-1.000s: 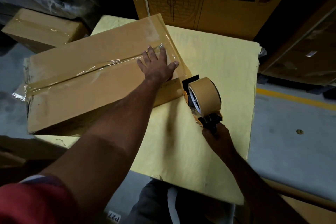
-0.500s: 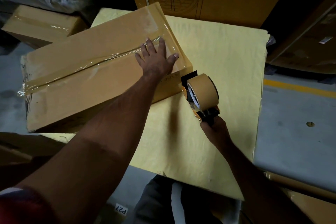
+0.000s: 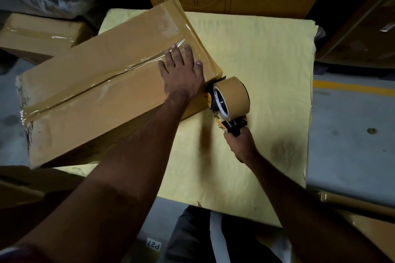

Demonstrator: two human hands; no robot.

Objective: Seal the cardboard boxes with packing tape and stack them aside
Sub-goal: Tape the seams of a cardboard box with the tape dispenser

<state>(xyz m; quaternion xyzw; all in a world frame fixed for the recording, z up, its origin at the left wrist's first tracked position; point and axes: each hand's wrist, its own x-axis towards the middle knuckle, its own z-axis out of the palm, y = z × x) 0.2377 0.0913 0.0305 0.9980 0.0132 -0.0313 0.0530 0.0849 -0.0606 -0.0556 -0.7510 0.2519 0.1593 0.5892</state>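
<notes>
Two hands work one cardboard box (image 3: 96, 100) lying on the yellow surface (image 3: 267, 66): the left hand (image 3: 181, 74) presses flat, fingers spread, while the right hand (image 3: 241, 145) keeps a closed grip round the tape dispenser (image 3: 228, 102) at the box's end.

Your forearms are bare, both wrists unadorned. Left hand (image 3: 183, 74) and right hand (image 3: 240, 145): no gloves. A red short sleeve (image 3: 19, 255) with a pale edge shows at your left upper arm. Below, your dark grey trousers (image 3: 188, 239) carry a white vertical stripe.
</notes>
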